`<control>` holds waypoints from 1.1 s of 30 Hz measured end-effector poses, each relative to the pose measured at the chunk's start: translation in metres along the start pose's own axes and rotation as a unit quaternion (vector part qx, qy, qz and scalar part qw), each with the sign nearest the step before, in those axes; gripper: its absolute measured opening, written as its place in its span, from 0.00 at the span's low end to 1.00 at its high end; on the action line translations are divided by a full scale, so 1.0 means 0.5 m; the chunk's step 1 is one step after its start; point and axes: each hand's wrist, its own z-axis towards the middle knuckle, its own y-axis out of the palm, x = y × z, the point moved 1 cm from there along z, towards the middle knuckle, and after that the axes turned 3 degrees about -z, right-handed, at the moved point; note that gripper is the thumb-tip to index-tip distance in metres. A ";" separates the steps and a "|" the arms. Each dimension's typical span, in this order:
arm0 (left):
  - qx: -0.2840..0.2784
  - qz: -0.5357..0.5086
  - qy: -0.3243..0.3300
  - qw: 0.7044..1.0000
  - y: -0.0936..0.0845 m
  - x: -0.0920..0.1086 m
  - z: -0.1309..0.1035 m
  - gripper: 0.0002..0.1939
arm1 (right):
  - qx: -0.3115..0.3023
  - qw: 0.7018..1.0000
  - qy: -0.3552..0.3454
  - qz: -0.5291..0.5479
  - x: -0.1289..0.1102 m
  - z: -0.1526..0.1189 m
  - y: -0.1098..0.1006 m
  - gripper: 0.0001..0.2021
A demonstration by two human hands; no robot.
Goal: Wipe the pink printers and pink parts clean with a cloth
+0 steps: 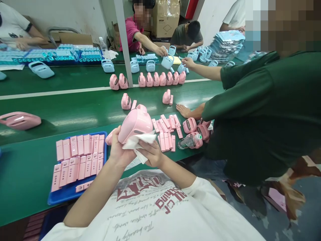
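Observation:
My left hand (pixel 119 151) is wrapped round the side and underside of a glossy pink plastic case with a carry handle (pixel 136 121), held up above the table edge. In my right hand (pixel 152 153) is a folded white cloth (pixel 137 141), pressed against the lower front of the case. The fingers of that hand are bent over the cloth and partly covered by it. Part of another pink case (pixel 109 136) shows behind my left wrist. A blue tray (pixel 105 147) of pink stick-shaped pieces with small buttons (pixel 74 167) lies left of my forearm.
Loose pink sticks (pixel 167 139), pink cases (pixel 190 125) and a clear bottle (pixel 187 142) lie to the right. A co-worker in dark green (pixel 255 87) leans over the green belt (pixel 82 103), one hand resting on it. Pink and light-blue cases line the belts; other people sit across.

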 end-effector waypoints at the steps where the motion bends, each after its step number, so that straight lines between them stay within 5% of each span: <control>1: -0.017 -0.001 0.008 1.000 -0.008 -0.002 0.002 0.21 | 0.038 0.999 0.034 0.019 -0.008 -0.008 0.004 0.22; 4: -0.071 0.036 -0.027 0.996 -0.031 -0.010 0.009 0.22 | 0.141 0.966 0.186 0.109 -0.049 0.001 -0.004 0.30; 10: -0.096 0.064 -0.033 0.993 -0.052 -0.010 0.014 0.17 | 0.149 0.850 0.342 0.371 -0.096 0.082 -0.080 0.33; 16: -0.030 0.166 0.033 0.985 -0.053 -0.009 0.013 0.23 | 0.147 0.691 0.443 0.552 -0.032 0.117 -0.112 0.34; 18: -0.050 0.260 0.091 0.960 -0.055 -0.001 0.011 0.29 | 0.110 0.650 0.456 0.598 0.004 0.126 -0.118 0.35; 20: -0.080 0.400 0.141 0.902 -0.059 0.009 0.006 0.38 | 0.062 0.634 0.465 0.615 0.040 0.131 -0.124 0.35; 22: -0.075 0.549 0.192 0.810 -0.065 0.016 0.000 0.52 | 0.030 0.660 0.468 0.587 0.069 0.130 -0.129 0.32; 24: -0.038 0.657 0.250 0.711 -0.070 0.018 -0.008 0.63 | 0.019 0.726 0.459 0.512 0.086 0.126 -0.131 0.28; 26: -0.008 0.709 0.294 0.641 -0.071 0.012 -0.016 0.68 | 0.017 0.794 0.431 0.427 0.092 0.123 -0.132 0.26; 29: -0.001 0.731 0.340 0.592 -0.063 0.001 -0.026 0.67 | 0.022 0.858 0.372 0.354 0.088 0.126 -0.135 0.27; 33: 0.005 0.751 0.394 0.530 -0.044 0.001 -0.034 0.66 | 0.038 0.901 0.295 0.317 0.083 0.146 -0.144 0.25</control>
